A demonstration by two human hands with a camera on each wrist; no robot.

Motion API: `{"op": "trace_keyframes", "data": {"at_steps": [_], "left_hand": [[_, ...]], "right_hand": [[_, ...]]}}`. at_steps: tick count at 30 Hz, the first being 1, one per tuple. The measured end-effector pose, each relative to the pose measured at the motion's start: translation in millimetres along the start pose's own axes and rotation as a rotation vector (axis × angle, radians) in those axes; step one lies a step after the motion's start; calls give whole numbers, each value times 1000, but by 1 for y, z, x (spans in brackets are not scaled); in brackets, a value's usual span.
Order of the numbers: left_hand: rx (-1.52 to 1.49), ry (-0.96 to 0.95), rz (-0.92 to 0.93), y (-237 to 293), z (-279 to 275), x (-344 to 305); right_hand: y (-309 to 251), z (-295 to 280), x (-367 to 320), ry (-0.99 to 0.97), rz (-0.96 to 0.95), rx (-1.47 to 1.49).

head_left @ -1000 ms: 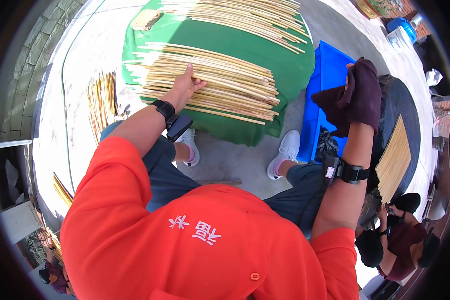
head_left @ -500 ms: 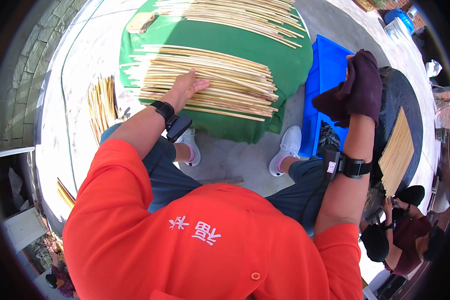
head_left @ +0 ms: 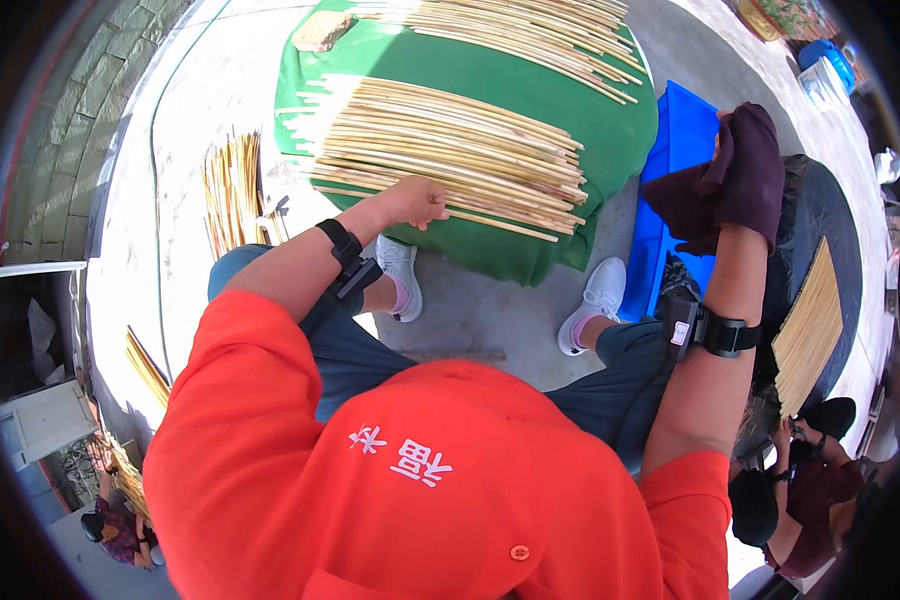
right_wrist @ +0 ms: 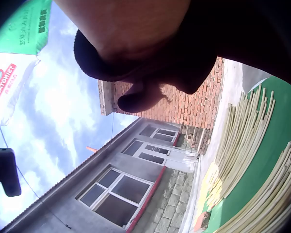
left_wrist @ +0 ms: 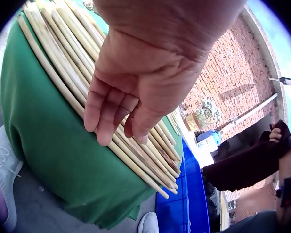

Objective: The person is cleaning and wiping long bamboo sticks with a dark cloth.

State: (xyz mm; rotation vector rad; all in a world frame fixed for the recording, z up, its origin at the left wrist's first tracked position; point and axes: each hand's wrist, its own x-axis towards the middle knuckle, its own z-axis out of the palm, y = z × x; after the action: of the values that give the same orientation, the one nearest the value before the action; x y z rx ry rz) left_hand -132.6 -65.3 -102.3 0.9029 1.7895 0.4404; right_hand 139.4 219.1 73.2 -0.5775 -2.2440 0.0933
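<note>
A spread row of pale thin sticks [head_left: 490, 150] lies on a green cloth [head_left: 530, 255]. Above the row's near edge is my left hand [head_left: 415, 202]; its fingers [left_wrist: 104, 111] bend loosely, and their tips overlap the nearest sticks in the left wrist view. No stick shows between thumb and fingers there. On the other side, my right hand [left_wrist: 275, 133] is raised and grips a dark maroon cloth [head_left: 740, 175], which drapes around the hand and hides most of it. Just the thumb [right_wrist: 136, 100] emerges from the cloth in the right wrist view.
A second group of sticks [head_left: 530, 35] and a brick [head_left: 322, 31] lie farther back on the green cloth. Beside it stands a blue bin [head_left: 682, 130]. A stick mat [head_left: 810, 325] rests on a black cover at right. Bundled sticks [head_left: 232, 190] stand at left.
My left hand has left the middle of the stick row and come to its near edge, its straight fingers now bent downward. The right hand keeps holding the maroon cloth; the head view has shifted slightly.
</note>
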Motion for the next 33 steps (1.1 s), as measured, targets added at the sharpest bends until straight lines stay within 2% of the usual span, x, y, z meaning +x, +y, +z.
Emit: {"op": "trace_keyframes", "data": {"at_steps": [2, 3, 6, 7, 8, 9, 11, 12, 13, 14, 15, 17, 18, 19, 20, 21, 24, 26, 33], "left_hand": [[-168, 202, 89, 0, -13, 1], [-158, 204, 88, 5, -20, 0], [-220, 515, 172, 15, -44, -2], [-203, 586, 200, 11, -53, 1], [-32, 642, 200, 0, -62, 6], [-36, 639, 187, -7, -60, 1], [549, 786, 416, -17, -58, -5], [643, 648, 231, -23, -54, -10], [646, 647, 227, -27, -46, -14], [764, 611, 147, -30, -36, -16], [880, 576, 67, -33, -28, -18], [943, 525, 65, -37, -17, -17], [996, 538, 115, -41, -13, -15], [1050, 546, 167, -42, -11, -12], [1067, 552, 134, -38, -12, -10], [1069, 545, 139, -40, -13, -6], [1032, 569, 117, -39, -21, -2], [1030, 588, 151, -41, -24, 4], [1051, 569, 202, -35, -24, 17]], "right_hand": [[-8, -2, 2, -4, -11, -51], [-9, -4, 3, 4, -6, -48], [-11, -9, 9, -24, -64, -125], [-11, -10, 10, -26, 34, -60], [-12, -9, 9, -35, 132, 5], [-9, -8, 8, -48, 134, 12], [-2, -6, 6, -10, 233, 90], [-12, -9, 7, -12, 235, 96], [-29, -15, 8, -43, 419, 256], [-38, -18, 8, -73, 601, 417], [-31, -16, 7, -71, 600, 419], [-11, -10, 3, 18, 68, 21], [-22, -14, 6, 22, 69, 19], [-44, -20, 10, -20, 393, 217], [-55, -24, 11, -61, 718, 415], [-50, -23, 9, -59, 725, 411], [-27, -14, 6, -58, 707, 533], [-17, -8, 3, 16, 49, 43], [-7, -1, 4, 35, 1, -25]]}}
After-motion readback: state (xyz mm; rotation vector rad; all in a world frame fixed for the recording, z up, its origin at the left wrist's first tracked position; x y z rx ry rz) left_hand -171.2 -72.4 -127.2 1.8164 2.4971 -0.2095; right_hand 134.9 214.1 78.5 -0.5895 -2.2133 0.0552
